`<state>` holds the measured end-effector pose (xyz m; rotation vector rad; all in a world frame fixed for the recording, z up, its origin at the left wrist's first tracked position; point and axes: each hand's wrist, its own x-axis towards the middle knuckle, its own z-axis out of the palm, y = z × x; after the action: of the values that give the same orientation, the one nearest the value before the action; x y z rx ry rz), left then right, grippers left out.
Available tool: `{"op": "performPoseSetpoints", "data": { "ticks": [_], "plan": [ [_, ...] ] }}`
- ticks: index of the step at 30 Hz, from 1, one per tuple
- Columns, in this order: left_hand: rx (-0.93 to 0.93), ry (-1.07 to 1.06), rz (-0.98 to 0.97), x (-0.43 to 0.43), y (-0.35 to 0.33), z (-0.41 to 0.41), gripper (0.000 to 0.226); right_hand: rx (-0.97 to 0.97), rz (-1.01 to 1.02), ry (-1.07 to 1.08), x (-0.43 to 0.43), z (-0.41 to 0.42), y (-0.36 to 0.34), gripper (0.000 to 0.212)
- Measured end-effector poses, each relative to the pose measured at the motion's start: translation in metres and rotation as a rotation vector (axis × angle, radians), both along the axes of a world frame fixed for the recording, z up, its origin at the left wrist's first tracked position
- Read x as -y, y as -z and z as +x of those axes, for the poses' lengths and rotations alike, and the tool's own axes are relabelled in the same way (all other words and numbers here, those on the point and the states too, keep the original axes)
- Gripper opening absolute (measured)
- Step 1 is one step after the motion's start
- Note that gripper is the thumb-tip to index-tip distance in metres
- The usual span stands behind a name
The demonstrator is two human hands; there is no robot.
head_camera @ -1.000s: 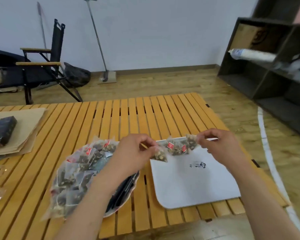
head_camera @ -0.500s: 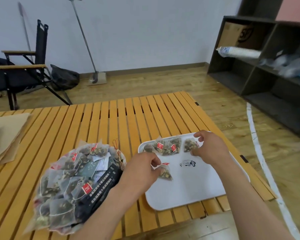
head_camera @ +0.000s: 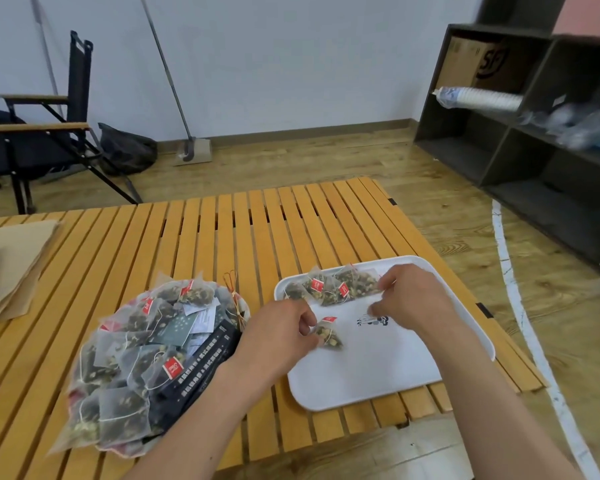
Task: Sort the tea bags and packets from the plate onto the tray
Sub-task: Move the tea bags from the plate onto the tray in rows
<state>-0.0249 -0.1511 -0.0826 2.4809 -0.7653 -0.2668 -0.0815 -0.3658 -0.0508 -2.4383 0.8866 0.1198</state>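
A plate (head_camera: 238,299) on the slatted table is heaped with mesh tea bags (head_camera: 125,358) with red tags, plus dark packets (head_camera: 194,368) and pale ones. To its right lies a white tray (head_camera: 378,368). A row of tea bags (head_camera: 329,287) lines the tray's far edge. My left hand (head_camera: 278,336) pinches a single tea bag (head_camera: 328,336) down on the tray's left part. My right hand (head_camera: 413,299) hovers over the far right of the row, with its fingertips curled on the rightmost bag.
The wooden slatted table (head_camera: 222,237) ends just past the tray on the right and near side. Brown paper sheets (head_camera: 11,268) with a dark box lie far left. A folding chair (head_camera: 49,133), a broom and a dark shelf unit (head_camera: 534,133) stand beyond.
My left hand has brought a tea bag from the air down onto the tray. My right hand has lowered its bag into the row at the tray's far edge.
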Motion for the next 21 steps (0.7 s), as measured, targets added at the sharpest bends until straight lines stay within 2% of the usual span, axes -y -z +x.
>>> {"op": "performPoseSetpoints", "data": {
  "ticks": [3, 5, 7, 10, 12, 15, 17, 21],
  "plan": [
    [-0.052, 0.036, -0.005, 0.004, 0.000, 0.001, 0.013, -0.161, 0.193, -0.193, -0.034, -0.006, 0.003, 0.049],
    [-0.094, 0.064, -0.009, 0.005, 0.000, 0.002, 0.017, -0.152, 0.112, -0.239, -0.047, -0.005, 0.009, 0.039],
    [-0.098, 0.081, 0.000, 0.003, -0.001, 0.002, 0.027, -0.125, 0.052, -0.191, -0.039, -0.003, 0.008, 0.025],
    [0.096, 0.089, 0.098, 0.000, -0.004, 0.002, 0.034, -0.098, 0.141, -0.016, 0.002, -0.006, 0.000, 0.015],
    [0.218, 0.116, 0.146, -0.001, -0.005, 0.002, 0.036, -0.012, 0.127, 0.120, 0.033, -0.009, -0.002, 0.009],
    [0.265, 0.159, 0.220, 0.002, -0.002, 0.002, 0.041, 0.165, 0.044, 0.273, 0.060, -0.008, 0.003, 0.007],
    [0.270, 0.163, 0.248, 0.003, 0.001, 0.002, 0.043, 0.251, 0.004, 0.277, 0.061, 0.000, 0.010, 0.009],
    [0.290, 0.178, 0.258, 0.002, 0.007, 0.004, 0.048, 0.304, 0.103, 0.181, 0.049, 0.020, 0.027, 0.013]
  ]
}}
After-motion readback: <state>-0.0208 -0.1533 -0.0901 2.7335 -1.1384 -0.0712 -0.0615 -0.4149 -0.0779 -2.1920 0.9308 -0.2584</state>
